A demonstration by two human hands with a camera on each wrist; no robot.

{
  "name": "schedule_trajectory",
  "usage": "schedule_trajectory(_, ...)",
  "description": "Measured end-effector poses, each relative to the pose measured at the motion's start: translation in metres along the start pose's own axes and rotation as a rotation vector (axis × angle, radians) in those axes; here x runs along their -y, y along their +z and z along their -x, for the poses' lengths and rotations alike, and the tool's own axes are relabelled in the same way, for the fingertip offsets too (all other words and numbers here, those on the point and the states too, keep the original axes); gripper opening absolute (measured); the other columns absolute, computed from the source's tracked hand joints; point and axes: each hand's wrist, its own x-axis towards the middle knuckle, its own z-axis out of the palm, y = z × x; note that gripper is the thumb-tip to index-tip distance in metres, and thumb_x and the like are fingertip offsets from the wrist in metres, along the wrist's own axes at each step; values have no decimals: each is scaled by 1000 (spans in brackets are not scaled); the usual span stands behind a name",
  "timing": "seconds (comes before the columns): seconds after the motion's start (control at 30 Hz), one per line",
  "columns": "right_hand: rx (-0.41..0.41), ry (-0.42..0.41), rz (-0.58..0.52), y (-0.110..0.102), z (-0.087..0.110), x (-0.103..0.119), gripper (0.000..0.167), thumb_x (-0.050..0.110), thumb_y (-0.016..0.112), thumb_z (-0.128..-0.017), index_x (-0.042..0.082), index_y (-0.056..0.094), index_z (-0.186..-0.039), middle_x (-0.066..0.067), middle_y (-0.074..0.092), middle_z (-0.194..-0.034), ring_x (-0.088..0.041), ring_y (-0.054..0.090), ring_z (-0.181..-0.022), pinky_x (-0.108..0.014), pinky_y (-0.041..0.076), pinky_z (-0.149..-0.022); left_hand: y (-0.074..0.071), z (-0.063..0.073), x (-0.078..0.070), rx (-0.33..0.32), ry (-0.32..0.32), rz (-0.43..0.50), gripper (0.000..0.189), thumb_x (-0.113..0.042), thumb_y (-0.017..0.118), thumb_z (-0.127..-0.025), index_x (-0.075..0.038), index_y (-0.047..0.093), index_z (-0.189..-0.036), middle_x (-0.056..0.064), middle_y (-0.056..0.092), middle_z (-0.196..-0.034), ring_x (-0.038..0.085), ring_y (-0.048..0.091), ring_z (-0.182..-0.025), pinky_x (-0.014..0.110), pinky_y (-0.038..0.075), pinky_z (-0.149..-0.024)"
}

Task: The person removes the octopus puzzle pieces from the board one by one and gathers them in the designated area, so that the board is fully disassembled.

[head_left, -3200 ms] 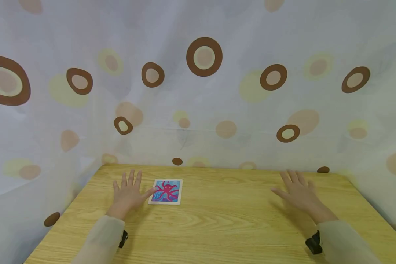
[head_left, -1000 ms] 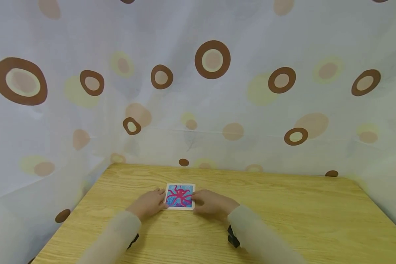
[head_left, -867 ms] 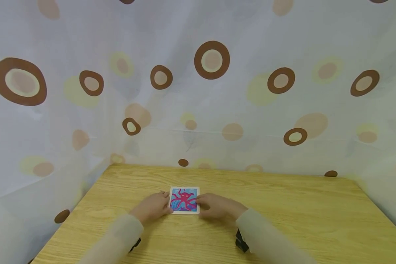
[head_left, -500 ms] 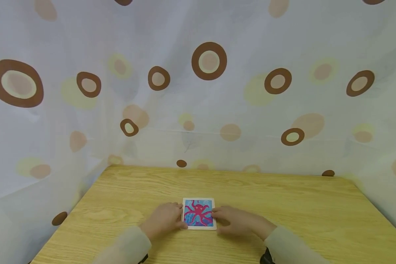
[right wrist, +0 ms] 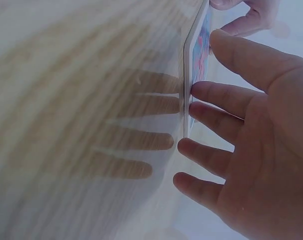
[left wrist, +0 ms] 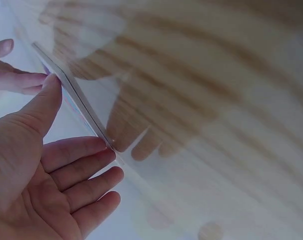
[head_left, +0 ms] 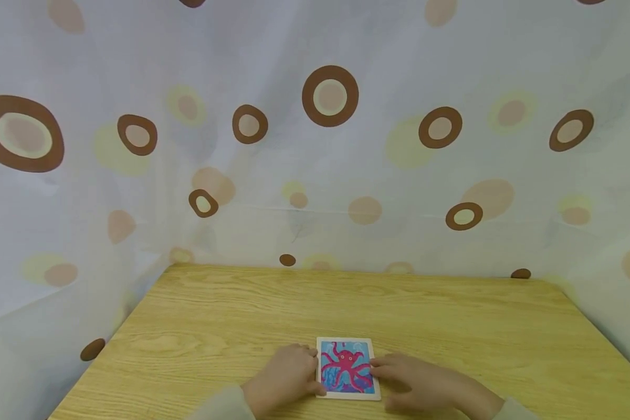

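A square white-framed picture board (head_left: 347, 368) showing a pink octopus on blue lies flat near the front middle of the table in the head view. My left hand (head_left: 286, 376) is at its left edge; in the left wrist view the thumb (left wrist: 50, 95) and index fingertip touch that thin edge (left wrist: 81, 102), set apart along it. On the opposite side, my right hand (head_left: 425, 382) has nearly straight fingers. Its index and middle fingertips touch the rim (right wrist: 188, 70) in the right wrist view, and the thumb (right wrist: 241, 55) reaches over the picture side.
The wood-grained table (head_left: 215, 315) has a glossy top that mirrors the fingers in both wrist views. A pale curtain (head_left: 388, 70) with brown rings and spots stands behind it and along both sides.
Both hands started apart, then came to the board's two sides. Since then, board and hands have moved together toward the front and to the right, the board still flat.
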Motion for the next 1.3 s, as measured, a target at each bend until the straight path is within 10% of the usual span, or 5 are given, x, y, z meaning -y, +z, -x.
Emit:
schedule_trajectory(0.37, 20, 9, -32, 1, 11, -1, 54, 44, 54, -90, 12, 51, -133, -3, 44, -137, -32, 39, -124, -50, 37, -96, 2, -3, -4, -101, 24, -1, 31, -47, 72, -72, -17, 66, -67, -13, 51, -64, 1, 42, -58, 17, 42, -57)
schedule_trajectory(0.57, -108, -25, -46, -7, -6, 4, 41, 35, 56, -92, 6, 60, -120, -6, 57, -120, -25, 52, -110, -42, 46, -89, 1, -5, 3, -14, -39, 89, 50, -50, 66, -78, -8, 63, -104, 0, 60, -104, 11, 56, -94, 23, 48, -83)
schedule_trajectory(0.7, -157, 2, -154, -13, -25, 7, 38, 32, 59, -90, 5, 60, -117, -3, 59, -115, -25, 55, -105, -41, 48, -85, 1, -4, 5, 68, -46, 65, 73, -55, 57, -82, -3, 48, -131, 10, 45, -136, 23, 42, -124, 33, 37, -100)
schedule_trajectory(1.3, -183, 36, -130, 1, -91, 16, 25, 13, 71, -81, 2, 65, -102, 4, 57, -82, -7, 49, -69, -23, 46, -60, 2, -6, 2, 203, -67, 32, 76, -59, 47, -86, -6, 38, -140, 6, 35, -143, 20, 32, -131, 37, 30, -105)
